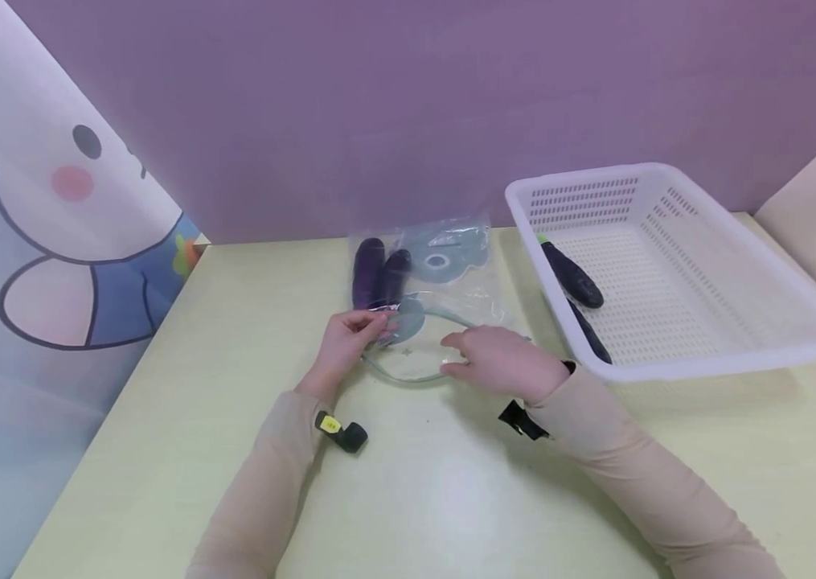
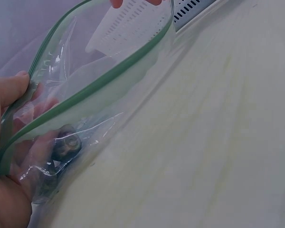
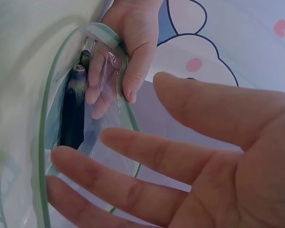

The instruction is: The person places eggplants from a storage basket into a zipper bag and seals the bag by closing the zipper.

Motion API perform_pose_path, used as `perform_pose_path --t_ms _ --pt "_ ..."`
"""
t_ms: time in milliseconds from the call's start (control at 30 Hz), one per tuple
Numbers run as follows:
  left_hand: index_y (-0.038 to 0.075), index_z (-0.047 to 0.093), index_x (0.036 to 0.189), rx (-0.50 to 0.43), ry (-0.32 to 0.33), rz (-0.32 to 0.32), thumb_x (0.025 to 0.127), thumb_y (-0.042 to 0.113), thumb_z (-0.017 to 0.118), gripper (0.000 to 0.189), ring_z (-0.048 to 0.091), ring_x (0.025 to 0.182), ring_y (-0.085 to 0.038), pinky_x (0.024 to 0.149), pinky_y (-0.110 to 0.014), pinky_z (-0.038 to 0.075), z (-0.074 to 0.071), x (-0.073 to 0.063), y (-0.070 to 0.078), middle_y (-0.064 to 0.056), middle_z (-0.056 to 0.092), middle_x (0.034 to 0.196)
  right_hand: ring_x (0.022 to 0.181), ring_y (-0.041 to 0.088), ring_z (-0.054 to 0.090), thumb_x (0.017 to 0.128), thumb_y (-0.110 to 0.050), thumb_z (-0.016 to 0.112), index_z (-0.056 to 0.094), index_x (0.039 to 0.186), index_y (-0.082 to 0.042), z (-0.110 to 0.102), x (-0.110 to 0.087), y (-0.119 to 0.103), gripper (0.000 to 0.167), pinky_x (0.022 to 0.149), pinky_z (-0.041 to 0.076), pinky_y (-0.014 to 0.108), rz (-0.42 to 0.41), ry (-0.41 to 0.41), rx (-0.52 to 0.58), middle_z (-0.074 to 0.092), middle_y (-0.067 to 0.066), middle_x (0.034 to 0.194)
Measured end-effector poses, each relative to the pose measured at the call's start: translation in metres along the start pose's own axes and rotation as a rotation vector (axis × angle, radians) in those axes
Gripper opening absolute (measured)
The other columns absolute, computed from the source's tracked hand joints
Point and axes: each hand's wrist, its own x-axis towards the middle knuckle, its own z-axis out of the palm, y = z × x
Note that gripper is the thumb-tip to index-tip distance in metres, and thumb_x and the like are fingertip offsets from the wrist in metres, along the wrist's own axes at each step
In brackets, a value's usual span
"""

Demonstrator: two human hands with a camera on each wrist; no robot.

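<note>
A clear zip bag (image 1: 461,281) with a green rim lies on the table, its mouth spread wide towards me. Two dark purple eggplants (image 1: 368,273) are inside along its left side, their stem ends (image 3: 79,71) facing the mouth in the right wrist view. My left hand (image 1: 351,338) pinches the left end of the rim, thumb outside and fingers within the bag. At the right end of the mouth is my right hand (image 1: 498,358), its fingers (image 3: 118,185) spread and straight, with nothing held between them and the fingertips right at the rim.
A white plastic basket (image 1: 726,375) stands to the right, near my right forearm. Two eggplants (image 1: 574,275) lie along its left wall. Behind the table (image 1: 161,450) rises a purple wall (image 1: 379,121), and a cartoon-printed sheet (image 1: 24,418) hangs at the left.
</note>
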Motion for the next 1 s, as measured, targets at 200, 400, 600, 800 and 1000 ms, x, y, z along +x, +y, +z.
perform_pose_path --t_ms 200,400,600,800,1000 --pt "-0.02 0.056 0.106 0.016 0.001 0.007 0.091 -0.002 0.057 0.024 0.068 0.075 -0.001 0.073 -0.021 0.055 0.0 0.0 -0.001 -0.031 0.058 0.117 0.112 0.03 0.06 0.095 -0.028 0.056 0.056 0.128 -0.002 -0.002 -0.003 0.002 0.042 0.098 0.045 0.044 -0.01 0.003 -0.021 0.063 0.014 0.122" --pt "-0.021 0.056 0.106 -0.007 0.003 0.004 0.091 -0.004 0.056 0.023 0.068 0.074 -0.001 0.072 -0.019 0.055 0.001 0.0 -0.001 -0.032 0.057 0.117 0.109 0.029 0.061 0.096 -0.029 0.054 0.056 0.128 -0.003 -0.007 -0.007 0.003 0.041 0.096 0.046 0.044 -0.051 -0.003 -0.024 0.065 0.014 0.12" --pt "-0.022 0.055 0.106 -0.008 -0.003 0.011 0.091 -0.004 0.056 0.024 0.068 0.074 0.0 0.072 -0.02 0.055 0.001 0.0 0.0 -0.033 0.056 0.117 0.106 0.026 0.062 0.096 -0.031 0.053 0.055 0.13 -0.003 -0.016 -0.014 0.004 0.043 0.094 0.047 0.043 -0.045 -0.028 0.037 0.066 0.013 0.117" --pt "-0.02 0.057 0.107 -0.001 -0.003 -0.004 0.091 -0.004 0.056 0.023 0.068 0.076 0.001 0.074 -0.018 0.054 0.0 0.001 -0.002 -0.032 0.056 0.118 0.102 0.026 0.062 0.097 -0.031 0.051 0.052 0.132 -0.003 -0.027 -0.019 0.009 0.045 0.09 0.048 0.043 -0.034 -0.04 0.082 0.066 0.014 0.112" --pt "-0.019 0.058 0.106 0.01 -0.007 -0.01 0.091 -0.003 0.057 0.023 0.068 0.077 0.001 0.074 -0.017 0.054 0.0 0.002 -0.003 -0.031 0.057 0.118 0.097 0.023 0.062 0.097 -0.031 0.051 0.051 0.133 -0.004 -0.036 -0.023 0.013 0.045 0.087 0.049 0.042 0.008 -0.025 0.101 0.066 0.012 0.108"
